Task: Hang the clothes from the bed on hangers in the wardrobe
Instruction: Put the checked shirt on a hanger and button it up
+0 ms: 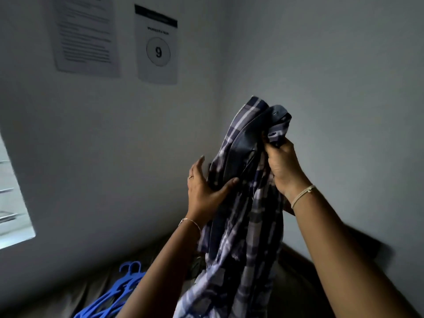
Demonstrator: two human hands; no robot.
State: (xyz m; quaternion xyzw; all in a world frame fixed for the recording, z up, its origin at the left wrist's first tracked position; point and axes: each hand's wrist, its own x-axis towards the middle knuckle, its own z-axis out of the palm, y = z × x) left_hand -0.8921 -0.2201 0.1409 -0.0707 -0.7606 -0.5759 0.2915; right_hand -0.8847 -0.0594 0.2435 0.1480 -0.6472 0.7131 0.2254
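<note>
Hangers (114, 294), blue, lie low left on the bed (59, 299). We note the left hand (204, 191) pinching the plaid shirt (247, 214) between thumb and fingers. The right hand (284, 164), higher, clenches its bunched top. The shirt hangs lengthwise between the arms, above the hangers. The left hand is nearer them.

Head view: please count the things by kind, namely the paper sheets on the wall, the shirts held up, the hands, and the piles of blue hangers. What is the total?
Paper sheets: 2
Plaid shirt: 1
Hands: 2, the left hand and the right hand
Pile of blue hangers: 1
Total: 6
</note>
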